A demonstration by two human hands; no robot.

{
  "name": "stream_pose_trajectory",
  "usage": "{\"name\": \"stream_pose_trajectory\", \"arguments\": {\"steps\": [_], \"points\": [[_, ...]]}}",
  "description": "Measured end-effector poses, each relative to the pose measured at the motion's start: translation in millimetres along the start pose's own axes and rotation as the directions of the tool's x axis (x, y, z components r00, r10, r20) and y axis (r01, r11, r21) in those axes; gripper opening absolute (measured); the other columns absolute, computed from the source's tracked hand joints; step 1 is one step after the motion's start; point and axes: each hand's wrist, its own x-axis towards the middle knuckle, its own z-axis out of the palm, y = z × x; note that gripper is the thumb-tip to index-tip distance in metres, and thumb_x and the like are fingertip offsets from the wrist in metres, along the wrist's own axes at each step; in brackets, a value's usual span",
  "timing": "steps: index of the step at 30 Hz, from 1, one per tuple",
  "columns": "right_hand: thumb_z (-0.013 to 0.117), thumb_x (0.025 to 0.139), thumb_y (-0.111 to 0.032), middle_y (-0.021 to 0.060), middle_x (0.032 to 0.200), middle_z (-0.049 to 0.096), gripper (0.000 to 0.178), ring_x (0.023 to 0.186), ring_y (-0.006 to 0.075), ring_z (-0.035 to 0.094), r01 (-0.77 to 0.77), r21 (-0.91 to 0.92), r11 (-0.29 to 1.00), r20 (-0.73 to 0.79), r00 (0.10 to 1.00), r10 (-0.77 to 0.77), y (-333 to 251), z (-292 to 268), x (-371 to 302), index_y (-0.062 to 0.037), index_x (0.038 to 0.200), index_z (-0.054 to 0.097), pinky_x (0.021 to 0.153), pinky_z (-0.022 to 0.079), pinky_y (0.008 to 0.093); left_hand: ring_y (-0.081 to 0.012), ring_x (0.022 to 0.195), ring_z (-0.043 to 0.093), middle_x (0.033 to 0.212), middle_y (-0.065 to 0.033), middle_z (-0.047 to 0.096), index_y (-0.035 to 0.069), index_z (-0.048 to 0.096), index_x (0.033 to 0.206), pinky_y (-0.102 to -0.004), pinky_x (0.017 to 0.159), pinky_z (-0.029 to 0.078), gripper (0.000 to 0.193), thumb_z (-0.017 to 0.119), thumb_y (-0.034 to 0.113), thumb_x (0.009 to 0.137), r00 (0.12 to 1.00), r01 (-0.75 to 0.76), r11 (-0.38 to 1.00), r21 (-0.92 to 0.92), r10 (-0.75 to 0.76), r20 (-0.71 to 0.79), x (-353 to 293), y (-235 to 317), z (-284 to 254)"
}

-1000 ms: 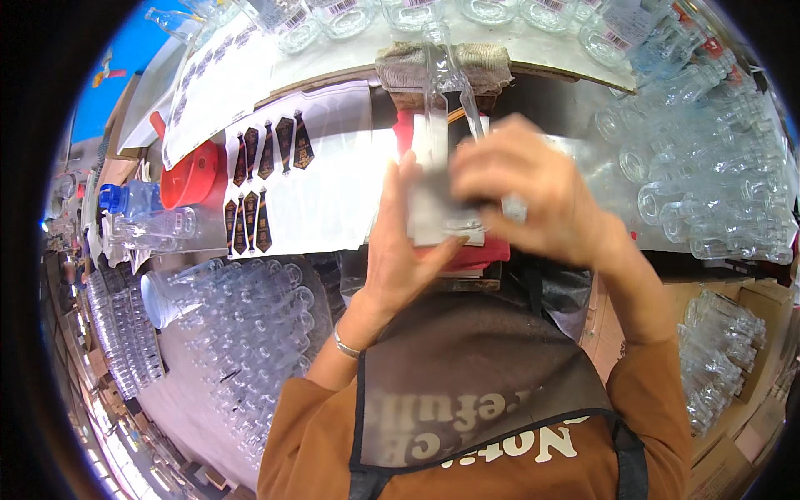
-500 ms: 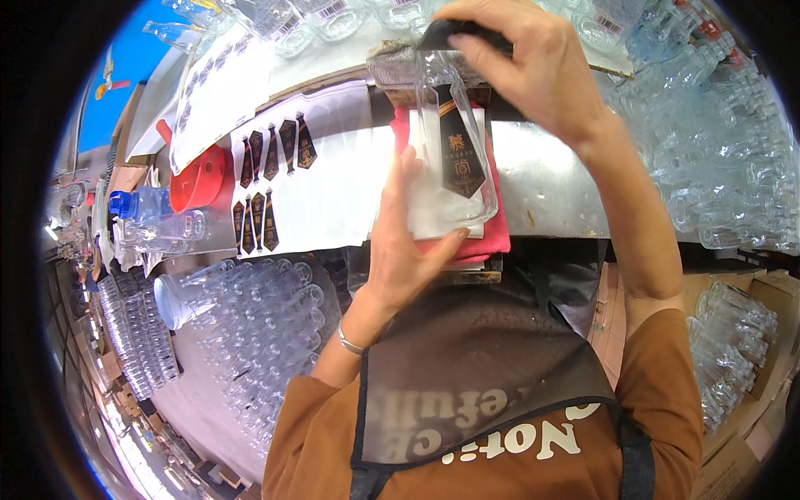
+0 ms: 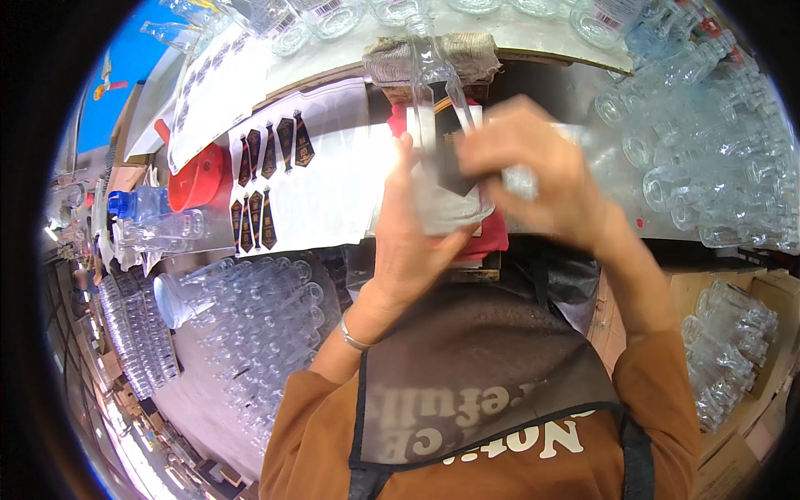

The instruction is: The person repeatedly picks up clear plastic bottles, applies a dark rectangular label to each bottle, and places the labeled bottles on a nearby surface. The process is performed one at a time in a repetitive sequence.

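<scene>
A clear glass bottle (image 3: 422,125) lies on its back before me, its neck resting on a rolled grey cloth (image 3: 475,54). Its base end points toward me, over a red cloth (image 3: 493,240). A black tie-shaped label (image 3: 446,117) with gold marks is on its upper face. My left hand (image 3: 400,237) grips the bottle's left side and base, thumb along the bottom edge. Over the label's lower half, my right hand (image 3: 542,167) is blurred by motion, closed on a flat black piece (image 3: 458,177) pressed to the bottle. The fingers partly hide the label.
Left lies a white sheet (image 3: 325,196) bearing several black labels, beside a red dipper (image 3: 196,183) and a blue-capped container (image 3: 146,205). Glass bottles crowd the right bench (image 3: 708,158), the back edge (image 3: 333,21), the lower left (image 3: 262,325) and a cardboard box (image 3: 721,358) at lower right.
My right hand has come down from the bottle's neck toward its base with the black piece, now covering the lower label. My left hand stays on the bottle.
</scene>
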Motion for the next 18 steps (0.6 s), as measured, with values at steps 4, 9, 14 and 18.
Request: {"name": "stream_pose_trajectory", "arguments": {"steps": [4,9,14,18], "points": [[0.065,0.087,-0.001,0.0111,0.101,0.07,0.02,0.09,0.0219,0.065,-0.452,0.291,0.843,0.149,0.892,0.427,-43,-4,-40,-0.0011,0.107,0.069,0.081,0.053,0.0347,-0.0392,0.135,0.048,0.151,-0.0262,0.041,-0.006,0.019,0.155,-0.0423,0.11,0.043,0.11,0.087,0.004,0.07,0.998,0.005,1.0,-0.03,-0.007,-0.07,2,3,3],[0.043,0.108,-0.042,0.009,0.095,0.071,0.054,0.079,0.0124,0.062,-0.718,0.661,0.218,0.286,0.51,0.811,3,11,-50,0.0062,0.112,0.068,0.075,0.051,0.0279,-0.0291,0.136,0.047,0.152,-0.021,0.039,0.008,-0.006,0.161,-0.0418,0.111,0.042,0.12,0.081,0.004,0.079,0.992,0.129,0.799,-0.588,-0.1,0.081,11,5,-3],[0.05,0.106,-0.03,0.004,0.087,0.07,0.041,0.058,0.0072,0.05,-0.735,0.376,0.564,0.127,0.643,0.755,-29,20,-32,0.0046,0.12,0.067,0.055,0.042,0.0256,-0.0329,0.138,0.047,0.151,-0.0261,0.042,-0.007,0.027,0.154,-0.0423,0.114,0.036,0.091,0.08,0.014,0.083,0.996,-0.029,0.969,-0.246,0.007,-0.089,4,1,-10],[0.067,0.093,-0.011,0.0145,0.087,0.07,0.034,0.055,0.0098,0.051,-0.667,-0.012,0.745,0.041,0.744,0.667,-44,25,-27,0.0051,0.122,0.064,0.053,0.042,0.0297,-0.0446,0.142,0.038,0.156,-0.0286,0.035,-0.005,0.027,0.154,-0.0455,0.117,0.034,0.091,0.079,0.019,0.083,1.0,-0.005,1.0,-0.026,0.005,0.007,-12,-17,-5]]}}
